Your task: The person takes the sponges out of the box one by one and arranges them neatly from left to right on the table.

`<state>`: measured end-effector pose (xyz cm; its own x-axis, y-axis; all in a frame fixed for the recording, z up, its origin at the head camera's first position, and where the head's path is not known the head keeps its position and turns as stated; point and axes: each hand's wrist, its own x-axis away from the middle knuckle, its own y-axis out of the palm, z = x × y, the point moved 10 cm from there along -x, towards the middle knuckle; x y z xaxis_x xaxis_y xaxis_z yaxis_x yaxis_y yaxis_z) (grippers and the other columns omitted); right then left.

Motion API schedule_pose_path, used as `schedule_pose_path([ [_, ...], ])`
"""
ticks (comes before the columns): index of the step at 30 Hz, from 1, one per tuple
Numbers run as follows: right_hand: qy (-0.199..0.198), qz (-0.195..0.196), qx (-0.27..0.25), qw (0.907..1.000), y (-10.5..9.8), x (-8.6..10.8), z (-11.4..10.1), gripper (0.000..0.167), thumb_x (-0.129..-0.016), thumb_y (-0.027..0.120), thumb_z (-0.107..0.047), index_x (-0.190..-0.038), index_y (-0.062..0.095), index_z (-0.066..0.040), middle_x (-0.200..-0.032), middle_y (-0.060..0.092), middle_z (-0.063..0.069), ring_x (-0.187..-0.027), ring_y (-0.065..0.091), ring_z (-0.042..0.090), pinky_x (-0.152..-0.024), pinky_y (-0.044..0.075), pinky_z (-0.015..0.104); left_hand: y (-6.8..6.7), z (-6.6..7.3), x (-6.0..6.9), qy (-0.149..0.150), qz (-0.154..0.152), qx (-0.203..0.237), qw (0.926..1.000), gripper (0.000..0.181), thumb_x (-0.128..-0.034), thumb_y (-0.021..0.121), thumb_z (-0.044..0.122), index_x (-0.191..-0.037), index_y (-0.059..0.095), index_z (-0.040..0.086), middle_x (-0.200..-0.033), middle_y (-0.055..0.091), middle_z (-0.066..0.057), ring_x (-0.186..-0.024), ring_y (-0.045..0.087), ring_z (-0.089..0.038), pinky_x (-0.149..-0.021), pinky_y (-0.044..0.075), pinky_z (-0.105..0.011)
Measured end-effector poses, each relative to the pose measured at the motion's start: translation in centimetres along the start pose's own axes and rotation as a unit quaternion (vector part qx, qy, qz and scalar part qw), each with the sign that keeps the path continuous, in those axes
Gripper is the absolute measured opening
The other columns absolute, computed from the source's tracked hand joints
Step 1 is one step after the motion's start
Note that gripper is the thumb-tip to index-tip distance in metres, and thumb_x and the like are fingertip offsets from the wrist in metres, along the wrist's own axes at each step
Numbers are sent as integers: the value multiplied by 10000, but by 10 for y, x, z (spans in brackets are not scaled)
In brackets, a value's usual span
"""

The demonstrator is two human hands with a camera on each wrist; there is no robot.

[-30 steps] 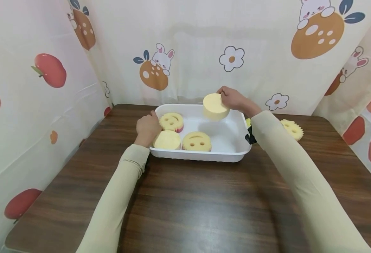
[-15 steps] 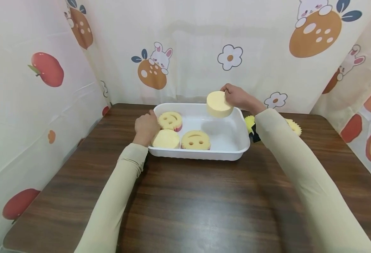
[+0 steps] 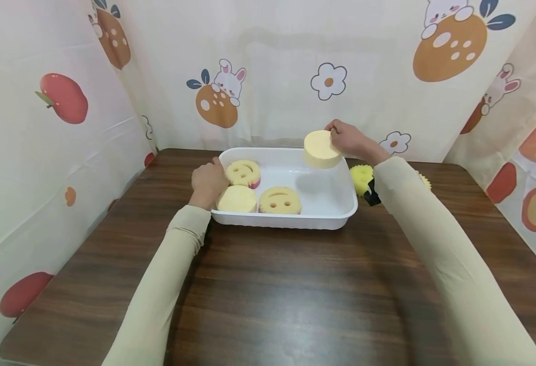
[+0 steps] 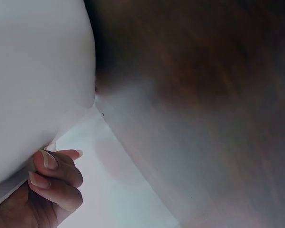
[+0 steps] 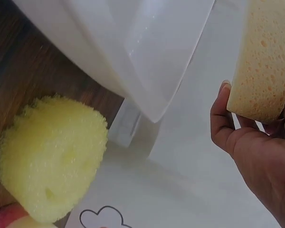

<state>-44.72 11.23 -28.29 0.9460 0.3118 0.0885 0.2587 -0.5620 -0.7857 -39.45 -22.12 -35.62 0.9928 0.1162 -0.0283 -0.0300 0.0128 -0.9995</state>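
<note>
Holding a round sponge (image 3: 321,152) by its far right edge in the right hand (image 3: 350,141), broad side up above the tray (image 3: 279,220) at far right, and gripping its left rim, well apart from the sponge, in the left hand (image 3: 208,179).

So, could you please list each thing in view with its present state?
White tray: upright, partly filled, gripped by left hand
Held round sponge: raised in right hand, clear of tray
Other round sponge: flat in tray
Near smiley sponge: face up in tray
Far smiley sponge: face up in tray
Yellow scrub sponge: on table
Rightmost sponge: mostly hidden by sleeve
</note>
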Motion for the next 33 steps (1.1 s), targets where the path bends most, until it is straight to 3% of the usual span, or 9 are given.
schedule_pose_path([
  [10,6,122,-60,9999,-13,4,5,479,-1057,125,-263,-1400,353,-19,-1402,431,202,-1188,432,296,-1017,374,433,0,-1,0,21,83,-21,10000,753,-940,571,399,-1475,304,-59,-1157,663,-236,-980,683,-364,-813,557,-476],
  [19,130,125,-117,9998,-22,13,19,513,-1051,114,-274,-1443,323,-16,-1427,416,221,-1215,433,317,-1049,370,485,1,0,-1,25,53,-62,10000,760,-940,573,405,-1475,304,-63,-1167,663,-239,-990,683,-362,-816,557,-472],
  [33,131,151,-365,9991,-30,23,37,520,-1058,113,-288,-1430,329,5,-1426,395,221,-1191,425,295,-959,405,404,0,0,0,19,32,-71,10000,750,-944,564,398,-1474,300,-62,-1150,661,-238,-969,685,-356,-790,560,-466],
])
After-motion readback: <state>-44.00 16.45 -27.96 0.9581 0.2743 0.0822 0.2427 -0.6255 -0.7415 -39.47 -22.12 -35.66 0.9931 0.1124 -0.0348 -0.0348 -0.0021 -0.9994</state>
